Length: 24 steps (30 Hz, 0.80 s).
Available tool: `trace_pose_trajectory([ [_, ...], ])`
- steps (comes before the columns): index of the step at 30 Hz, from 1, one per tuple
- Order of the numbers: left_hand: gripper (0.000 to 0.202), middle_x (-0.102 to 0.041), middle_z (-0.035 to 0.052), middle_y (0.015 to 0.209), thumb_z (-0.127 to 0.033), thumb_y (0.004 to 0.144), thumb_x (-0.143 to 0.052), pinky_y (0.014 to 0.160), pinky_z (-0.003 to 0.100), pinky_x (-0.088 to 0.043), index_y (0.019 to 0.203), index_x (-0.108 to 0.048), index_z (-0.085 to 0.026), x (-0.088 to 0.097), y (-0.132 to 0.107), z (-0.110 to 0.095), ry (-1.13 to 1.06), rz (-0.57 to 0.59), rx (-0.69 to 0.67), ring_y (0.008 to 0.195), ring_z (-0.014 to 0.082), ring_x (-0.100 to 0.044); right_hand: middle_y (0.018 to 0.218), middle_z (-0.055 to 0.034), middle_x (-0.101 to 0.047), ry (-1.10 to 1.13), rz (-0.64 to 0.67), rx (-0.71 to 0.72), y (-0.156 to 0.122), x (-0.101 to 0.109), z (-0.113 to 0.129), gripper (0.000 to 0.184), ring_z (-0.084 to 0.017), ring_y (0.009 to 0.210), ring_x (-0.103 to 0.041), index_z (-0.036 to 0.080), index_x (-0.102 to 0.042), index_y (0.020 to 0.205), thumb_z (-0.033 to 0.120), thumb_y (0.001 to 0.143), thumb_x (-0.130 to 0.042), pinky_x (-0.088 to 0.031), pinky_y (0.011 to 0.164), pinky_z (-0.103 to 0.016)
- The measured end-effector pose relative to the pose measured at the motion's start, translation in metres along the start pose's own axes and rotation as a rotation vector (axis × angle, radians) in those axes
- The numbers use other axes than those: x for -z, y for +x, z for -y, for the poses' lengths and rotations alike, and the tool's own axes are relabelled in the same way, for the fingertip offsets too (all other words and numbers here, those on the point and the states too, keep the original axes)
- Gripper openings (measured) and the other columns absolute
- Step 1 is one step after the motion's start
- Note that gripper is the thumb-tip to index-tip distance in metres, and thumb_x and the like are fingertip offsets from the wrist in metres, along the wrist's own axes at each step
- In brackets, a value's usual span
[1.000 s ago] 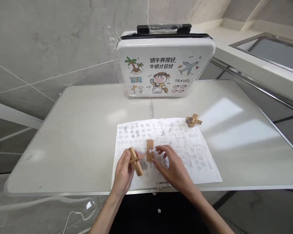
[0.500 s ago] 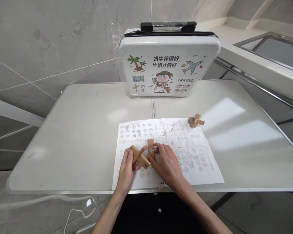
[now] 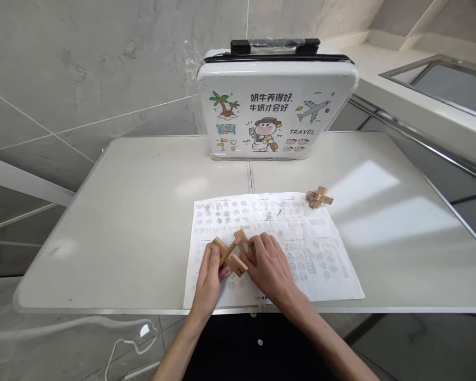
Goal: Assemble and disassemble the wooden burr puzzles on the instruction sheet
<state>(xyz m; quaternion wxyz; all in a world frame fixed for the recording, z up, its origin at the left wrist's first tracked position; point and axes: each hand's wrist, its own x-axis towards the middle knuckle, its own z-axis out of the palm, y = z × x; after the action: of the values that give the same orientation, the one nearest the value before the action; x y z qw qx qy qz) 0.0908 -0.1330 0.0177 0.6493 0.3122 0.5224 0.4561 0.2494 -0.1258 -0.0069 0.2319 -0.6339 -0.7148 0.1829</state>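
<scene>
My left hand (image 3: 210, 272) is closed on a cluster of crossed wooden puzzle pieces (image 3: 236, 264), one of them bearing a dark mark. Just to the right, my right hand (image 3: 270, 264) grips a single notched wooden puzzle piece (image 3: 241, 236) between thumb and fingers. That piece is tilted, its upper end leaning left close to the cluster; whether the two touch I cannot tell. Beneath both hands lies a printed instruction sheet (image 3: 301, 227) with rows of small diagrams. The fingertips of my left hand are partly hidden behind the pieces.
An assembled wooden burr puzzle (image 3: 319, 197) rests at the sheet's upper right corner. At the back of the white folding table (image 3: 122, 211) stands a plastic-wrapped white suitcase (image 3: 238, 79) with cartoon prints. A grey tiled wall (image 3: 83, 63) rises behind, and a counter (image 3: 381, 69) is at right.
My right hand has turned the notched piece from nearly upright to a leftward tilt, bringing it closer to the cluster. The cluster in my left hand has shifted slightly.
</scene>
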Motion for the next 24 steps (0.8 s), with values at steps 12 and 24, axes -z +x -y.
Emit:
trace_pose_trajectory([
  [12,0.058,-0.067,0.0054,0.086,-0.077,0.090,-0.063,0.061,0.027,-0.043,0.094,-0.069,-0.020,0.002,-0.002,-0.004,0.114,-0.073,0.060,0.073,0.0180,-0.054,0.091,-0.0009,-0.065,1.048,0.142,-0.273,0.000,0.058,-0.007,0.031,-0.016,0.069,-0.061,0.025,-0.061,0.115,0.053,0.103,-0.066,-0.047,0.064,-0.030],
  [24,0.049,-0.058,0.0010,0.090,-0.070,0.103,-0.045,0.062,0.023,-0.043,0.104,-0.062,-0.024,-0.018,-0.014,-0.023,0.290,0.026,-0.012,0.072,0.0156,-0.050,0.070,0.0036,-0.058,1.260,0.359,-0.159,-0.002,0.070,-0.006,0.021,-0.010,0.058,-0.052,0.021,-0.072,0.104,0.041,0.099,-0.076,-0.043,0.056,-0.025],
])
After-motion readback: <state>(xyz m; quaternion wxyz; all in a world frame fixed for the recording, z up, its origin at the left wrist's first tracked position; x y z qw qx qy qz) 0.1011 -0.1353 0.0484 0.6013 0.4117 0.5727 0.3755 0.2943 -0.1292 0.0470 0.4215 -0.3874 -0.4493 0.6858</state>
